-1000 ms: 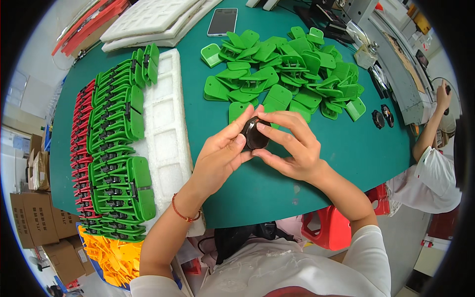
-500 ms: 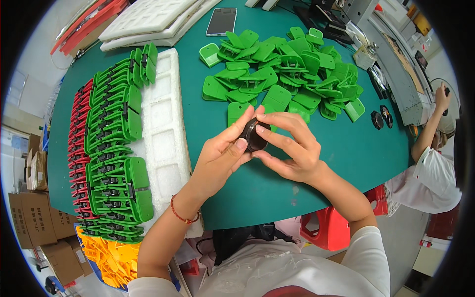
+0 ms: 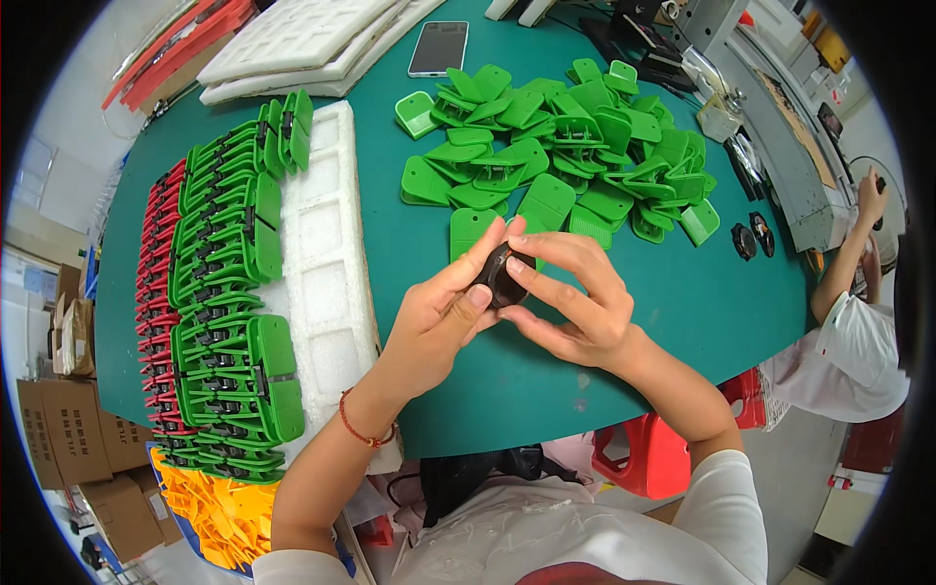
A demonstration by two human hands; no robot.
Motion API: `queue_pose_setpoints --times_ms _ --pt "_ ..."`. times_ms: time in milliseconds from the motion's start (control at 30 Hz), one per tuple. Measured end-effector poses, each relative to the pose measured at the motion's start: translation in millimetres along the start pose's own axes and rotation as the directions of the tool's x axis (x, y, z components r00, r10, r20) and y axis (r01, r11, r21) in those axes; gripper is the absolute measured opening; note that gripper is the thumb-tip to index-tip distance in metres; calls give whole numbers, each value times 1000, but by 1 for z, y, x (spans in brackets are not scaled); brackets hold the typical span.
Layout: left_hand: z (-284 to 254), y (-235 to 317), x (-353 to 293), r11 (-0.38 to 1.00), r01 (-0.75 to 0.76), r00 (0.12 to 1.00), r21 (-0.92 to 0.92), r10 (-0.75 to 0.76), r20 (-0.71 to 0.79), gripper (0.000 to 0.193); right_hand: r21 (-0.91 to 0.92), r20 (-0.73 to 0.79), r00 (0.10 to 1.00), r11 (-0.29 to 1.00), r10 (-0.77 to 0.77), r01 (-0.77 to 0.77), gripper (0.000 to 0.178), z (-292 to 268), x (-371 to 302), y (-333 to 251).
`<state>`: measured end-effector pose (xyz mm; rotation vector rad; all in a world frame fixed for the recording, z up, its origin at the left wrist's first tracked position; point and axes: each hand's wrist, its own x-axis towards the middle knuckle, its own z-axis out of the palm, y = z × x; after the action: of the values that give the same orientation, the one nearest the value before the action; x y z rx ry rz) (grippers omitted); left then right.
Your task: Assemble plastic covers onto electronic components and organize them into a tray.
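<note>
Between my two hands is a dark, round, thick disc-shaped piece (image 3: 505,283), tilted on its edge; its exact kind does not show. My left hand (image 3: 444,312) grips it from the left, thumb on the near side and fingers behind. With bent fingers and thumb, my right hand (image 3: 585,297) holds its right side, the fingertips at its top and face. Just beyond the hands lies a heap of green plastic clips (image 3: 585,136), piled loosely. Two similar dark round pieces (image 3: 744,242) lie at the table's right.
Rows of green clips (image 3: 229,370) and red clips (image 3: 156,302) stand on the left beside a white foam tray (image 3: 336,312). Foam sheets (image 3: 292,49) and a phone (image 3: 439,49) lie at the back. Yellow pieces (image 3: 219,512) fill a bin below. Another person's arm (image 3: 848,244) is at right.
Both hands keep hold of the dark round piece, which has turned slightly between the fingers. The whole view has shifted a little downward; the clips lie as before.
</note>
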<state>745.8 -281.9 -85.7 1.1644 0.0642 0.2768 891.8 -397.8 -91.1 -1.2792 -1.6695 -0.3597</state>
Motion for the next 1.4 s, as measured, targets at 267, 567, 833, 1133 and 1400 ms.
queue_pose_setpoints --times_ms 267,567,833,1133,1400 --pt "2 1 1 1000 -15 1000 -6 15 17 48 -24 0 1000 1000 -14 14 43 -1 0 -1" --pt "10 -1 1 994 -91 994 53 93 -49 46 114 -62 997 992 53 -45 46 0 -1 -3" --pt "11 -9 4 936 -268 961 226 276 -3 24 41 -22 989 989 145 -144 41 -6 -2 2" --pt "11 -3 0 613 -272 931 742 363 41 16 -3 127 992 1000 12 -11 22 -8 -3 4" --pt "16 0 -4 543 -287 914 789 402 56 18 236 125 990 967 67 -95 21 -1 -7 1"
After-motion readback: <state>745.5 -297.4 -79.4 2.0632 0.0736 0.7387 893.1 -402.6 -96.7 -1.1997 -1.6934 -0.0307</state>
